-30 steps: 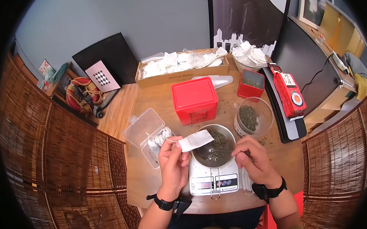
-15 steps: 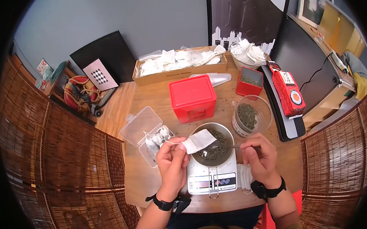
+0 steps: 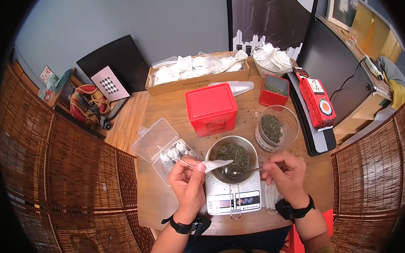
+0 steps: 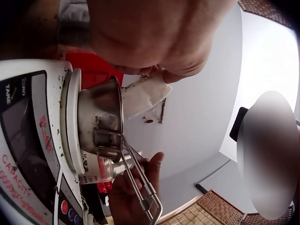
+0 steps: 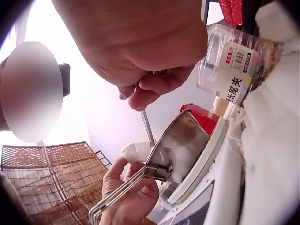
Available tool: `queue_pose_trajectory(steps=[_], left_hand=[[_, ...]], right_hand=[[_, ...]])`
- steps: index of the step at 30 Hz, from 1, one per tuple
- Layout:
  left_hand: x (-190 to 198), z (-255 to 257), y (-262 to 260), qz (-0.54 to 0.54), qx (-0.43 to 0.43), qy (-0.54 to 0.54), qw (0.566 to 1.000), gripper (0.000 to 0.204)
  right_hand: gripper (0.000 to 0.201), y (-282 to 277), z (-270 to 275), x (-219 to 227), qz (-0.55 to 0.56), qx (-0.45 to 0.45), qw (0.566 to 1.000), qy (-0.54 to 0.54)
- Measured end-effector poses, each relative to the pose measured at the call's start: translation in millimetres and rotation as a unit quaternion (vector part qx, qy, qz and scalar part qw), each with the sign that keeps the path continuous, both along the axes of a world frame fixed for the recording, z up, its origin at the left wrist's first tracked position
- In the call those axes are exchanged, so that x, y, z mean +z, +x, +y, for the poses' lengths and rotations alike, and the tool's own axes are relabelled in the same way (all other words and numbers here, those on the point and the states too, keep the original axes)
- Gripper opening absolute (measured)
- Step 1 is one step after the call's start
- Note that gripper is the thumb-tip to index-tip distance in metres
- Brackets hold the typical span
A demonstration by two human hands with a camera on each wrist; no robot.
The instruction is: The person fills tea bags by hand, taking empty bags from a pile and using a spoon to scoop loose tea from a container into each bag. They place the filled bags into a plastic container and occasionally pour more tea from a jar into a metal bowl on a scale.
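My left hand (image 3: 187, 183) pinches the closed end of a small white tea bag (image 3: 217, 164), which points right over the steel pot (image 3: 211, 154). Between the thumb and fingers of my right hand (image 3: 286, 177) is the handle of a metal spoon (image 3: 248, 171). The spoon's bowl sits low in the pot, among dry green tea leaves (image 3: 234, 153), just below the bag. Leaf bits cling to the bag (image 4: 145, 96) in the left wrist view. The pot, with a wire handle (image 4: 136, 176), stands on a white kitchen scale (image 3: 220, 196).
A lidded red box (image 3: 210, 103) stands behind the pot. Right of it are a clear tub (image 3: 292, 127) of leaves and an open red tin (image 3: 273, 100). At left, a clear plastic case (image 3: 155, 137) holds filled tea bags (image 3: 173, 152). Flat white bags (image 3: 271, 196) lie beside the scale.
The tea bag has turned from showing its flat face to nearly edge-on. The spoon went up to the bag's mouth, then back down into the leaves.
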State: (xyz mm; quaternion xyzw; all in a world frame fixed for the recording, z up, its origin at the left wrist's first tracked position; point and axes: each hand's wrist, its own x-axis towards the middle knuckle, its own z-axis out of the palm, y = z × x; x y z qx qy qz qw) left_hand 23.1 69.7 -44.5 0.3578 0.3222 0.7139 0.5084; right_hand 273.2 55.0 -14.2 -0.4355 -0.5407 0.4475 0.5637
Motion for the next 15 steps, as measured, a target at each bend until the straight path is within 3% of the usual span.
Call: queue_pose_trajectory(steps=[6,11,15], left_hand=[[1.9,-2.1,-4.9,0.029,-0.064,0.005,0.998,0.010],[4.0,-2.5,-5.9,-0.004,-0.087,-0.027,0.996,0.009],[2.9,-2.8,-5.9,-0.061,-0.088,-0.052,0.993,0.007]], right_hand=[[0.013,-3.1,1.0,3.0,-0.103,-0.040,0.993,0.038],[0.015,-8.3,4.3,6.9,-0.184,-0.110,0.965,0.148],[0.016,-4.8,7.0,4.1,-0.225,-0.117,0.948,0.193]])
